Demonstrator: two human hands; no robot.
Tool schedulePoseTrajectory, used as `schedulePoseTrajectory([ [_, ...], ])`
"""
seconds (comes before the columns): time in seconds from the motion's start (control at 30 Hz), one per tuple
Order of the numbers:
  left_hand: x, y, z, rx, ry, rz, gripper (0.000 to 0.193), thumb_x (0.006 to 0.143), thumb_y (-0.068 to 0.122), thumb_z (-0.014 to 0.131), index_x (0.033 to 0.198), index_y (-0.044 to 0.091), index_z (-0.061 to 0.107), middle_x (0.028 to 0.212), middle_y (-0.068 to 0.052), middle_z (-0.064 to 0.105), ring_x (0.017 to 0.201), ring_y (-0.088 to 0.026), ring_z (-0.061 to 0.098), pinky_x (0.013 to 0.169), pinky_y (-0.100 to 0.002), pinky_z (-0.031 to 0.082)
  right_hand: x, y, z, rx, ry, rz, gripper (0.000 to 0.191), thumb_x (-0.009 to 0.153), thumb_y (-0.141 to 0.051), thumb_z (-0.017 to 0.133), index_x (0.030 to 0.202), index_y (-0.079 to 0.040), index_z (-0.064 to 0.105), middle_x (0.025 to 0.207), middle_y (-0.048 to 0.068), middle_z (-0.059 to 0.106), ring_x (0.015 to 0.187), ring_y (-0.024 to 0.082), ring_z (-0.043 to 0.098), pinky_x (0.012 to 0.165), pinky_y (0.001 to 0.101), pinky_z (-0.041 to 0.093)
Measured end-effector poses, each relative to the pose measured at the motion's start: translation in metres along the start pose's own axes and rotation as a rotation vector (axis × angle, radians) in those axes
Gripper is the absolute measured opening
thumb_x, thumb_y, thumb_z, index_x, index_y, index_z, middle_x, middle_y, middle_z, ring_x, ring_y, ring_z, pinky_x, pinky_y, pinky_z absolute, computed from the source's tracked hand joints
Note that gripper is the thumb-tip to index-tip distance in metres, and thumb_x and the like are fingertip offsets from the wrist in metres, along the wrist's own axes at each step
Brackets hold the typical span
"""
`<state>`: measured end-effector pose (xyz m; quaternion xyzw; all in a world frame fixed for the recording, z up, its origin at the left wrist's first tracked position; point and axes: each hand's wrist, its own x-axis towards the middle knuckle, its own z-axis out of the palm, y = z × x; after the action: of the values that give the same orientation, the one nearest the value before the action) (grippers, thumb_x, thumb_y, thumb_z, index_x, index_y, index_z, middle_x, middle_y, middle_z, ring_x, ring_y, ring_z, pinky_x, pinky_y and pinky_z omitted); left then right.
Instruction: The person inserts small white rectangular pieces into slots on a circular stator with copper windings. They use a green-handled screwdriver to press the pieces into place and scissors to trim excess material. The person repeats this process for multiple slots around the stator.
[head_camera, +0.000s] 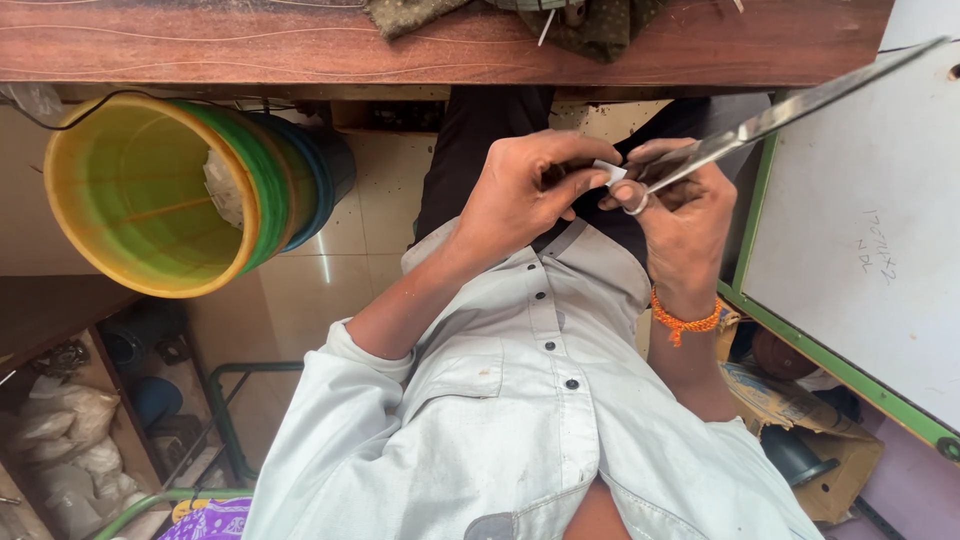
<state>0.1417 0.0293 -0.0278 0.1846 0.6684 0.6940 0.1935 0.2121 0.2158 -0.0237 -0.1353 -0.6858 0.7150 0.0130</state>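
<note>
the left hand (525, 195) pinches a small white scrap (608, 171) in front of the chest while the right hand (678, 205), its grip closed on long metal scissors (790, 112), should keep the blades steady and near the fingertips.

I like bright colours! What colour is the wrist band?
Orange wrist band, on the right hand; head view.

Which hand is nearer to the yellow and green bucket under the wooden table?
The left hand. It sits closer to the bucket, though well apart from it. The right hand, gripping long metal scissors, lies farther off, beyond the left hand, beside the white board.
</note>
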Motion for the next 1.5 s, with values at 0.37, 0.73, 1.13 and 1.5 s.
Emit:
schedulePoseTrajectory([
  [0.37, 0.012, -0.008, -0.009, -0.099, 0.127, -0.101, 0.012, 0.097, 0.009, 0.073, 0.106, 0.002, 0.077, 0.085, -0.005, 0.079, 0.065, -0.005, 0.068, 0.054, -0.02, 0.055, -0.017, 0.026, -0.021, -0.287, -0.493, 0.242, 0.073, 0.067, -0.027, 0.09, 0.131, -0.002, 0.064, 0.096, 0.003, 0.07, 0.085, 0.012, 0.068, 0.08, 0.0296, 0.058],
  [0.73, 0.01, -0.004, -0.009, -0.06, 0.17, -0.087, 0.012, 0.098, 0.01, 0.071, 0.101, 0.0, 0.076, 0.087, -0.006, 0.08, 0.083, -0.011, 0.08, 0.059, -0.02, 0.063, -0.029, 0.028, -0.021, -0.38, -0.509, 0.34, 0.065, 0.065, -0.035, 0.088, 0.119, -0.002, 0.075, 0.077, 0.002, 0.07, 0.068, 0.009, 0.061, 0.064, 0.0255, 0.049],
  [1.13, 0.013, -0.007, -0.011, -0.036, 0.12, -0.096, 0.012, 0.097, 0.011, 0.072, 0.096, 0.001, 0.077, 0.082, -0.005, 0.079, 0.073, -0.008, 0.078, 0.055, -0.019, 0.06, -0.034, 0.033, -0.026, -0.311, -0.539, 0.388, 0.071, 0.058, -0.033, 0.09, 0.117, 0.001, 0.073, 0.076, 0.002, 0.07, 0.068, 0.009, 0.065, 0.062, 0.0244, 0.052],
  [1.5, 0.015, -0.009, -0.013, -0.036, 0.125, -0.142, 0.013, 0.096, 0.012, 0.071, 0.094, 0.001, 0.077, 0.078, -0.005, 0.078, 0.071, -0.008, 0.077, 0.055, -0.019, 0.06, -0.044, 0.049, -0.036, -0.337, -0.484, 0.405, 0.043, 0.072, -0.024, 0.089, 0.103, 0.003, 0.077, 0.076, 0.005, 0.074, 0.068, 0.011, 0.068, 0.063, 0.0244, 0.053],
])
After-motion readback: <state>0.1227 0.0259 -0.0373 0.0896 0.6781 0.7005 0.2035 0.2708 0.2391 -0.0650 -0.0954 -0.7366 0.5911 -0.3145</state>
